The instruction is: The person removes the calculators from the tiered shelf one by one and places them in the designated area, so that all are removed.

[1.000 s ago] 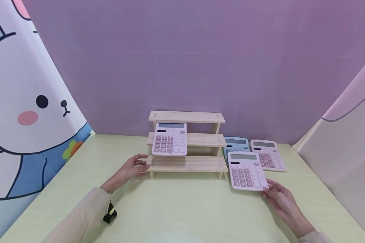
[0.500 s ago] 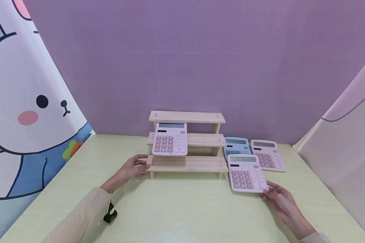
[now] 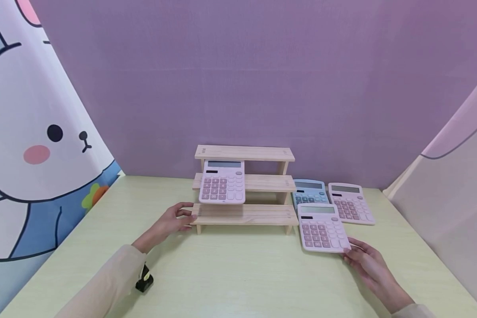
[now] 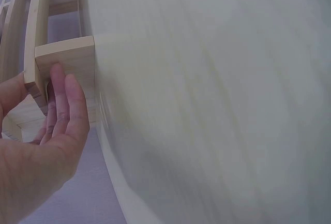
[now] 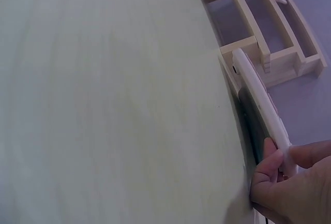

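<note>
My right hand [image 3: 367, 269] pinches the lower right corner of a pink calculator [image 3: 334, 227], thumb on top and fingers beneath. In the right wrist view that calculator [image 5: 261, 102] appears edge-on, tilted a little off the table. Its far end lies near the right side of a three-tier wooden stand [image 3: 258, 215]. My left hand [image 3: 172, 222] holds the left end of the stand's lowest board [image 4: 32, 53], with the thumb on one face and the fingers behind it. Another pink calculator [image 3: 222, 183] leans on the stand's middle tier, at the left.
Behind the held calculator lie a blue calculator [image 3: 310, 190], partly covered, and a third pink one [image 3: 350, 204]. A small black object [image 3: 144, 282] is below my left sleeve. A purple backdrop [image 3: 238, 75] rises behind the pale green table [image 3: 242, 278].
The held pink calculator has dropped slightly at its far end and moved a bit toward me, uncovering more of the blue one. My left hand stays on the stand.
</note>
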A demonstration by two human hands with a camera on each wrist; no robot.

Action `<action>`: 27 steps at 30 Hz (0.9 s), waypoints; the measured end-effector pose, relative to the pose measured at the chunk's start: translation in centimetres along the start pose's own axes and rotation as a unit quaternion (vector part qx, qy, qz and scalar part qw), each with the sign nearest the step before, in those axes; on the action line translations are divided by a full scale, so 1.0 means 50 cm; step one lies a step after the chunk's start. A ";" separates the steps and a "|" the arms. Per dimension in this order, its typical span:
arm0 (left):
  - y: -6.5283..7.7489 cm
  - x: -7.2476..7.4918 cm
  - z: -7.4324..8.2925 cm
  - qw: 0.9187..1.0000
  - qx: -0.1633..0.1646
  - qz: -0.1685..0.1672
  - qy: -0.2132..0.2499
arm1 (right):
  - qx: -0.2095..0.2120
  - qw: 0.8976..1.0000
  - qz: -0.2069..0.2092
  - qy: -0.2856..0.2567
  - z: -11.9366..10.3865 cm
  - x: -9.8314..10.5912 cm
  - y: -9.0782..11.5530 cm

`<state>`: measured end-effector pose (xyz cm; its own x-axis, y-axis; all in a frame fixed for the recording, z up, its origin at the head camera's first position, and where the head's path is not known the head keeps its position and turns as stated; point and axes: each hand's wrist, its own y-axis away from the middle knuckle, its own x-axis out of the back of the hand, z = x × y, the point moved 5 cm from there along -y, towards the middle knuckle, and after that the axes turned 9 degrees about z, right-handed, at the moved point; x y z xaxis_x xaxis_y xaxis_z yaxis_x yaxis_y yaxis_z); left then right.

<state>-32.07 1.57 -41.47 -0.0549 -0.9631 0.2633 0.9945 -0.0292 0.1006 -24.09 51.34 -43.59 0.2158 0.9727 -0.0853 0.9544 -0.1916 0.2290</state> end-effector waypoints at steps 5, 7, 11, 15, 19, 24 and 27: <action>0.001 -0.001 0.001 1.000 -0.002 -0.004 -0.001 | 0.001 1.000 -0.001 0.009 0.000 0.001 0.000; 0.001 0.000 0.001 1.000 -0.004 -0.006 0.000 | 0.003 1.000 -0.003 0.016 -0.001 0.001 0.001; -0.002 0.002 -0.001 1.000 -0.005 -0.005 0.000 | 0.004 0.999 -0.012 0.037 -0.003 -0.001 0.002; -0.003 0.003 -0.002 1.000 -0.008 -0.005 0.002 | -0.002 0.998 -0.017 0.055 -0.003 -0.003 0.002; 0.000 0.002 0.001 1.000 -0.012 -0.009 0.003 | -0.001 0.997 -0.017 0.073 -0.004 -0.003 0.002; 0.003 0.002 0.003 1.000 -0.006 -0.001 0.001 | 0.006 0.996 -0.019 0.089 -0.004 -0.002 -0.002; 0.003 0.002 0.004 1.000 -0.006 -0.003 0.000 | 0.008 0.995 -0.018 0.100 -0.005 -0.001 -0.002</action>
<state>-31.93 1.53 -41.27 -0.0601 -0.9630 0.2627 0.9952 -0.0376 0.0901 -24.25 51.36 -43.40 0.1374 0.9853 0.1016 0.9643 -0.1565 0.2137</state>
